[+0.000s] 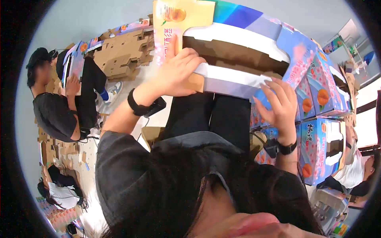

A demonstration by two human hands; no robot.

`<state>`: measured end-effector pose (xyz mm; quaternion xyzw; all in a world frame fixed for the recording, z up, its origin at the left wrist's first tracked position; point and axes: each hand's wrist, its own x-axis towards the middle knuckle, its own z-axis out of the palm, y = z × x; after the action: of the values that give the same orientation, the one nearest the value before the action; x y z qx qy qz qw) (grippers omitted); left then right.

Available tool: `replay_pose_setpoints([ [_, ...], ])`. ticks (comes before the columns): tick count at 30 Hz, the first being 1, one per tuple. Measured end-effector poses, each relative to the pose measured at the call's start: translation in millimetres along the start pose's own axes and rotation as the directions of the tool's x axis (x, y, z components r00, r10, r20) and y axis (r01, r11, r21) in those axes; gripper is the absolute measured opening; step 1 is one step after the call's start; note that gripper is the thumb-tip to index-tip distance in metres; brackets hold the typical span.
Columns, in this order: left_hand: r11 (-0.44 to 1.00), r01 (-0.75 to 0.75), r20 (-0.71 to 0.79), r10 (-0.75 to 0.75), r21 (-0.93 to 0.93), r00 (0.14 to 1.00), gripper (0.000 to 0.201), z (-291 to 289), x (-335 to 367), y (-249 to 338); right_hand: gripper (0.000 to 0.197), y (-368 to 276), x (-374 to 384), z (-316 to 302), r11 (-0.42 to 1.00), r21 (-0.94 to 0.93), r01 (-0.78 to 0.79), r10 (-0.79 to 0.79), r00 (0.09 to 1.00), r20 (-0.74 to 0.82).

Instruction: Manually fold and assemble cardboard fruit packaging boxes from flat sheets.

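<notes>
Carton (pixel 230 87), mostly blue, lies just beyond your lap (pixel 190 113), long axis running left to right along its opening. Your left hand (pixel 178 72) clasps its near-left corner, fingers curled; your right hand (pixel 281 103), fingers spread, touches the near rim's right end.

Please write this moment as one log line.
Left hand: on patterned carton, left end; Right hand: on its near edge; Carton state: brown inside visible; Right side: blue-pink cartons
</notes>
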<state>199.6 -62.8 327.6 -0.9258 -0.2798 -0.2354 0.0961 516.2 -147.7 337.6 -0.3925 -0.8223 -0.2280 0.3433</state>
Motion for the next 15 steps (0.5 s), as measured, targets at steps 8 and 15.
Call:
replay_pose_setpoints([
  [8,1.0,-0.002,0.006,0.002,0.013,1.0,0.085,-4,0,-5,0.091,21,34,17,0.996,0.092,-0.002,-0.035,0.915,0.403],
  [15,0.988,0.135,-0.116,-0.125,0.081,0.985,0.073,-4,0,11,0.085,38,28,49,0.986,0.164,0.023,-0.085,0.922,0.379],
])
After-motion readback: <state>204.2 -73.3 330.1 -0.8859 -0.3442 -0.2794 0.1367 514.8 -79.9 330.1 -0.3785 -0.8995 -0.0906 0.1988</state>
